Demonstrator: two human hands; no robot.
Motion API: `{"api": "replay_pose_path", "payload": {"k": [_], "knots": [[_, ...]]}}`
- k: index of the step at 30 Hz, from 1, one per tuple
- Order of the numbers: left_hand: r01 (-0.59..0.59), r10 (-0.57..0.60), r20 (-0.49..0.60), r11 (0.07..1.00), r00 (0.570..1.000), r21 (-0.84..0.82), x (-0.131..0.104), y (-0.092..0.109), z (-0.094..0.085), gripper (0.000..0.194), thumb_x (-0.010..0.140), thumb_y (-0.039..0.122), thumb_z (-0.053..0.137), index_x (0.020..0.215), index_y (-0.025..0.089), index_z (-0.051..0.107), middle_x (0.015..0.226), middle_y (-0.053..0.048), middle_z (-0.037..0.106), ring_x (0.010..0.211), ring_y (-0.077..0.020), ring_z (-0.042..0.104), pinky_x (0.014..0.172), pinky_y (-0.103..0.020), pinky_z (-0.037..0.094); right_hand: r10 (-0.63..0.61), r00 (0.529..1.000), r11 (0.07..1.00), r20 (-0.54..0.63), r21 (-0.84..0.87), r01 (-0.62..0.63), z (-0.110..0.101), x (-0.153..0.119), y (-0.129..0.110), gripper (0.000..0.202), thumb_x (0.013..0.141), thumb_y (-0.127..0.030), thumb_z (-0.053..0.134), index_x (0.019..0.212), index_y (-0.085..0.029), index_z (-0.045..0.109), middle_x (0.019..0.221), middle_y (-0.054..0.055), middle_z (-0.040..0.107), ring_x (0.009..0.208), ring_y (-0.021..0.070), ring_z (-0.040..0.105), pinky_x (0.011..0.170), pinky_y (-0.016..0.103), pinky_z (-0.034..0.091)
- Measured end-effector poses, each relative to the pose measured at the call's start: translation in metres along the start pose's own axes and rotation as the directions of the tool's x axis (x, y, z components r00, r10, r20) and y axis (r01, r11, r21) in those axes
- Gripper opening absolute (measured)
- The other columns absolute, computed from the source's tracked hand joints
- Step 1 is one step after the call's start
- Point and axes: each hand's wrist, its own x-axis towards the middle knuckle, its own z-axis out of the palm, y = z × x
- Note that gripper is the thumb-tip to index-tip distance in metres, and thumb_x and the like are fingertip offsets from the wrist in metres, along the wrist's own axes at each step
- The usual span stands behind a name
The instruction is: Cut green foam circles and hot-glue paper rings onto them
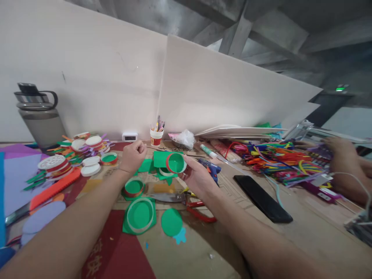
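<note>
My right hand (193, 174) holds a small ring (175, 162) with a red rim and green inside, tilted so its opening faces me. Behind it is a green paper piece (159, 158). To the left, my left hand (134, 155) is raised above the table with its fingers curled; what they hold, if anything, is hidden. Nearer me lie a red-rimmed green ring (134, 186), a larger white ring (140, 215) on green paper and a green disc (171, 222). Scissors (171, 198) with red handles lie beneath my right hand.
A water bottle (42, 116) and an orange cutter (55, 189) are at left. A cup of pens (157, 137) stands by the white board. A black phone (261, 198) and colourful pipe cleaners (285, 159) lie right, beside another person's hand (340, 151).
</note>
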Motion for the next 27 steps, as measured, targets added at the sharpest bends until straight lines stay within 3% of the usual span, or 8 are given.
{"api": "replay_pose_path", "payload": {"k": [2, 4, 9, 14, 18, 22, 27], "knots": [[0.007, -0.007, -0.015, 1.0, 1.0, 0.022, -0.004, -0.005, -0.002, 0.036, 0.074, 0.02, 0.057, 0.053, 0.02, 0.027, 0.049, 0.006, 0.026, 0.047, -0.0097, 0.026, 0.052, -0.027, 0.021, 0.16, 0.987, 0.975, 0.007, 0.157, -0.159, 0.006, -0.008, 0.0, 0.023, 0.073, -0.042, 0.07, 0.087, -0.023, 0.067, 0.088, 0.002, 0.07, 0.072, 0.0168, 0.062, 0.058, 0.028, 0.048], [0.033, -0.033, -0.024, 0.999, 0.999, 0.035, -0.007, -0.008, -0.003, 0.037, 0.074, 0.02, 0.058, 0.053, 0.02, 0.027, 0.049, 0.006, 0.027, 0.047, -0.0098, 0.027, 0.053, -0.027, 0.022, 0.229, 0.973, 0.947, 0.023, 0.228, -0.228, 0.01, -0.014, 0.001, 0.022, 0.071, -0.039, 0.073, 0.085, -0.023, 0.067, 0.088, 0.001, 0.07, 0.072, 0.0157, 0.062, 0.058, 0.026, 0.048], [0.049, -0.047, -0.039, 0.997, 0.998, 0.058, -0.005, -0.013, -0.004, 0.036, 0.071, 0.015, 0.059, 0.053, 0.02, 0.028, 0.049, 0.006, 0.029, 0.048, -0.01, 0.029, 0.054, -0.027, 0.023, 0.206, 0.978, 0.961, 0.015, 0.182, -0.206, 0.012, -0.017, 0.004, 0.024, 0.07, -0.041, 0.073, 0.084, -0.022, 0.068, 0.088, 0.001, 0.07, 0.071, 0.015, 0.061, 0.056, 0.024, 0.046], [0.043, -0.039, -0.169, 0.999, 0.985, 0.021, 0.005, -0.023, -0.012, 0.037, 0.072, 0.014, 0.059, 0.053, 0.02, 0.028, 0.048, 0.006, 0.028, 0.048, -0.0095, 0.028, 0.053, -0.027, 0.023, 0.187, 0.982, 0.974, -0.028, 0.135, -0.182, 0.01, -0.016, 0.004, 0.026, 0.067, -0.041, 0.075, 0.084, -0.023, 0.07, 0.088, 0.003, 0.071, 0.072, 0.0164, 0.06, 0.056, 0.025, 0.047], [0.191, -0.185, -0.343, 0.981, 0.921, -0.017, 0.014, -0.04, -0.021, 0.037, 0.07, 0.012, 0.059, 0.052, 0.02, 0.027, 0.05, 0.007, 0.027, 0.049, -0.0088, 0.026, 0.052, -0.027, 0.022, 0.18, 0.983, 0.978, -0.032, 0.114, -0.175, 0.011, -0.017, 0.003, 0.025, 0.066, -0.041, 0.075, 0.082, -0.022, 0.069, 0.086, 0.001, 0.071, 0.071, 0.0154, 0.059, 0.057, 0.025, 0.045], [0.347, -0.351, -0.408, 0.934, 0.843, -0.086, 0.016, -0.055, -0.022, 0.036, 0.068, 0.01, 0.058, 0.053, 0.02, 0.027, 0.052, 0.008, 0.025, 0.05, -0.0082, 0.023, 0.052, -0.026, 0.022, 0.188, 0.982, 0.976, -0.029, 0.119, -0.184, 0.01, -0.018, 0.005, 0.024, 0.067, -0.041, 0.075, 0.08, -0.022, 0.068, 0.081, -0.001, 0.068, 0.067, 0.013, 0.055, 0.055, 0.023, 0.04], [0.357, -0.368, -0.393, 0.928, 0.843, -0.105, 0.015, -0.06, -0.017, 0.036, 0.068, 0.01, 0.057, 0.054, 0.02, 0.026, 0.053, 0.007, 0.025, 0.051, -0.0082, 0.023, 0.052, -0.026, 0.021, 0.201, 0.977, 0.977, -0.067, 0.082, -0.196, 0.009, -0.018, 0.009, 0.027, 0.066, -0.043, 0.075, 0.081, -0.022, 0.065, 0.077, 0.0, 0.066, 0.066, 0.0147, 0.055, 0.054, 0.024, 0.041]]}}
